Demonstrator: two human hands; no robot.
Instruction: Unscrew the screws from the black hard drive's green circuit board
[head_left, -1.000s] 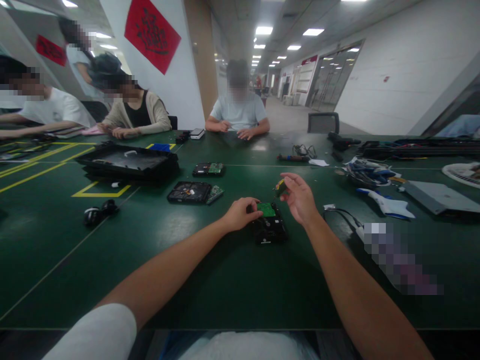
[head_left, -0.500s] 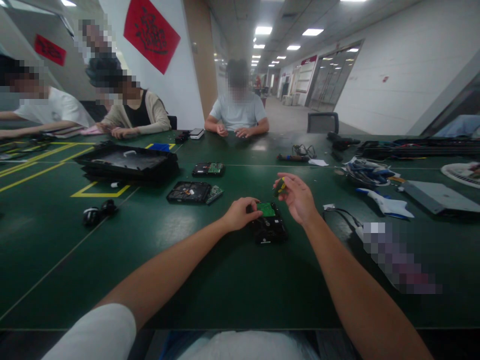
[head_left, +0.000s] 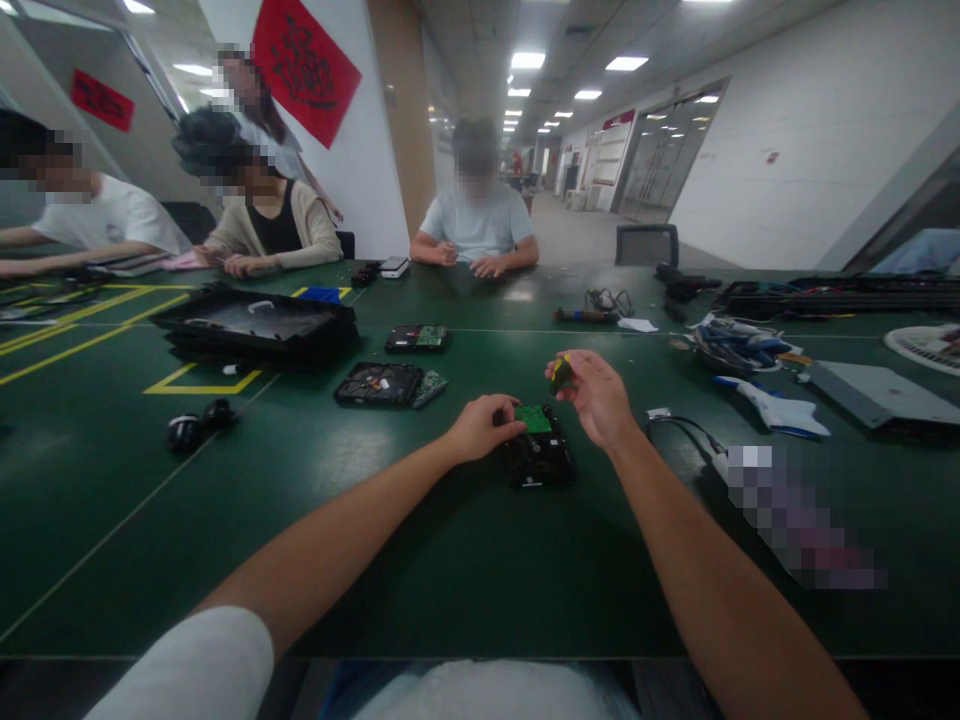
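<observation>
Hard drive [head_left: 541, 462]: flat black slab with green board [head_left: 535, 419], just right of left hand [head_left: 480, 428], which curls gripping its edge. Right hand [head_left: 598, 395], half-closed, pinches yellow-and-black tool [head_left: 560, 374].

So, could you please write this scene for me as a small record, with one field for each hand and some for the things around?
Left hand: at the left side of a hard drive, thumb by its green circuit board
Right hand: holds a small yellow-and-black object, too small to identify
Surface: green table
Beyond the left hand: second drive, with a loose board at its right
Far left: black tray
Far right: grey metal box
Opposite: a person in a light shirt
</observation>
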